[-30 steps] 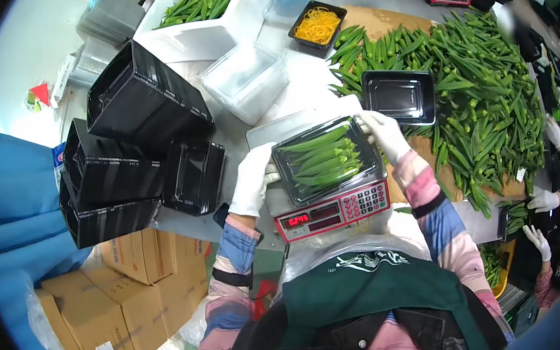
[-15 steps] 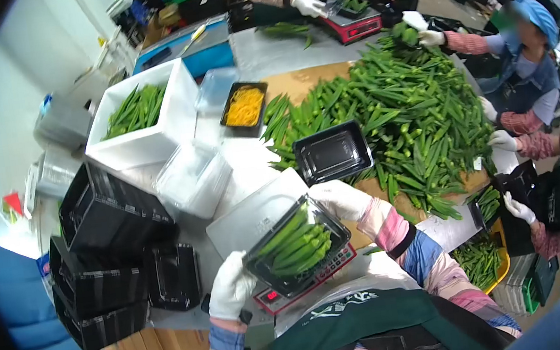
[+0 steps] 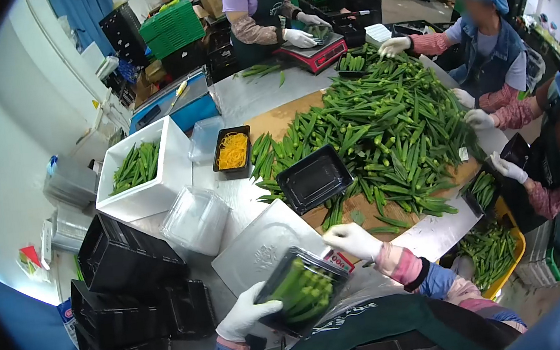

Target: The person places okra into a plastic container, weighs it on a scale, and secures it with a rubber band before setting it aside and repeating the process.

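My left hand, in a white glove, grips the near corner of a black tray filled with green okra, lifted and tilted above the scale. My right hand, also gloved, hovers just right of the tray with fingers loosely spread, holding nothing. An empty black tray rests at the edge of the big okra pile beyond it.
Stacks of black trays stand at the left, with clear lids, a white box of okra and a tray of yellow bands. Other gloved workers sort okra across and to the right.
The filled tray came off the scale and moved toward me and left. My right hand let go of it. My view swung upward across the table.
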`<state>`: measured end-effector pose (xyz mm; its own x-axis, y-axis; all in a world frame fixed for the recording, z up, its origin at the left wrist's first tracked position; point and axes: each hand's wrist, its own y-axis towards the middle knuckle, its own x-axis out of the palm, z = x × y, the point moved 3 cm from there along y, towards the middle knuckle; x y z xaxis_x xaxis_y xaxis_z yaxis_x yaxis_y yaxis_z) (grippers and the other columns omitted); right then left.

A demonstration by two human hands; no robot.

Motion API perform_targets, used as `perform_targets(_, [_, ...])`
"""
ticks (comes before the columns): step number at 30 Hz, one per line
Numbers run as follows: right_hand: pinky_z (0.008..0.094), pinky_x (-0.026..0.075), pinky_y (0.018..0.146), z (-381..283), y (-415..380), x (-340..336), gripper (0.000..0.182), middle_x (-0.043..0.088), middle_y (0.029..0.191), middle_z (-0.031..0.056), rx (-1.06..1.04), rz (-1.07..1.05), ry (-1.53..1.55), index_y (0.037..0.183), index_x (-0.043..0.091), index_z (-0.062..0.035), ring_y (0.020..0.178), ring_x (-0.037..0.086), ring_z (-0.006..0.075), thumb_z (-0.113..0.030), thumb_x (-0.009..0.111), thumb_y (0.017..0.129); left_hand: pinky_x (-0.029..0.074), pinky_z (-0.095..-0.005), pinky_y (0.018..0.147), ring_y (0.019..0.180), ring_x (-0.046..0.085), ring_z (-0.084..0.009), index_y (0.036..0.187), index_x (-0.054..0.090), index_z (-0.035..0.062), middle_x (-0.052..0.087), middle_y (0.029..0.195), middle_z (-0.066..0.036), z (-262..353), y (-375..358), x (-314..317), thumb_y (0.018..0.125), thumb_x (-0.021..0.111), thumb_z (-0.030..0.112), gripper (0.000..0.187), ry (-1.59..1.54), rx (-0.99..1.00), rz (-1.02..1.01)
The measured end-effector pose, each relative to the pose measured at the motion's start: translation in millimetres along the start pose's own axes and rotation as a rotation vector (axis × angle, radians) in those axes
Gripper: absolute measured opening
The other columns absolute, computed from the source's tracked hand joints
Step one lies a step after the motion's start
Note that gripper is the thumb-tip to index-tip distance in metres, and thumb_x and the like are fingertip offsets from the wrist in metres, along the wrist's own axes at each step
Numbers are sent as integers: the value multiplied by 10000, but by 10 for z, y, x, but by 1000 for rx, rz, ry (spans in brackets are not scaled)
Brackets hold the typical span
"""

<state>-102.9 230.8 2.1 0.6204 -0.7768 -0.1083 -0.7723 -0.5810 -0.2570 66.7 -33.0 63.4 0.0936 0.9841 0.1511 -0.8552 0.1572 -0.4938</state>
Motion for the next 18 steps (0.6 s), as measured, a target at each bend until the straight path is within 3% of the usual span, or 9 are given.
perform_targets(1, [317,539,686,163,-128,-98,318,738,812,93,-23,131,-302,981,750,-70,711,692,172,-381,692,944,472,-307,997,1122,598,-165,1398,499,-56,628,1266,-101,-67,-59,-32,890,766,213,634,-132,18,44])
perform_targets(2, [363,556,722,192,-358,-102,318,736,845,151,-4,122,-488,944,755,-102,748,725,252,-415,703,918,480,-306,982,1105,606,-169,1394,505,-52,630,1258,-101,-112,-104,-52,901,753,228,620,-265,35,88])
perform_targets(3, [398,560,737,430,-534,-54,309,737,850,137,90,2,-493,931,758,-123,773,719,308,-423,681,927,510,-318,950,1062,643,-198,1367,532,-26,646,1232,-107,-85,-185,-2,919,723,273,571,-382,101,152])
perform_targets(5, [419,542,802,1061,-749,74,195,727,908,97,-135,-253,-818,902,758,-125,852,683,312,-313,709,881,522,-329,953,1055,657,-210,1324,567,-17,657,1217,-110,-240,-311,-53,922,721,284,525,-530,161,308])
perform_targets(8, [432,532,822,1517,-841,251,154,647,900,98,-516,-239,-1037,916,723,-102,932,646,324,-234,676,852,526,-328,967,1054,662,-179,1232,640,22,689,1165,-81,-269,-367,4,950,699,253,369,-663,257,450])
perform_targets(9, [433,531,820,1610,-819,269,147,641,911,103,-496,-268,-1074,931,718,-104,940,642,325,-215,666,850,525,-325,973,1055,660,-161,1196,668,40,702,1142,-65,-257,-366,63,963,689,235,306,-694,292,484])
perform_targets(14, [451,534,707,2051,-703,309,134,669,906,120,-516,-234,-1127,883,659,-81,816,673,319,-176,573,921,521,-325,986,1064,654,-161,1204,671,31,703,1148,-59,-285,-317,166,993,657,213,278,-773,290,470])
perform_targets(17, [438,514,677,1829,-815,190,174,640,829,152,-173,-1,-566,864,647,-78,756,648,326,-186,532,938,524,-339,972,1050,656,-183,1209,667,37,699,1141,-62,-262,-296,235,1010,624,259,301,-789,270,472])
perform_targets(18, [429,510,669,1517,-874,124,170,632,794,144,-153,-19,-650,871,638,-71,740,642,312,-194,545,944,526,-342,964,1044,657,-185,1207,668,40,699,1135,-60,-264,-303,254,1014,615,272,307,-776,262,480])
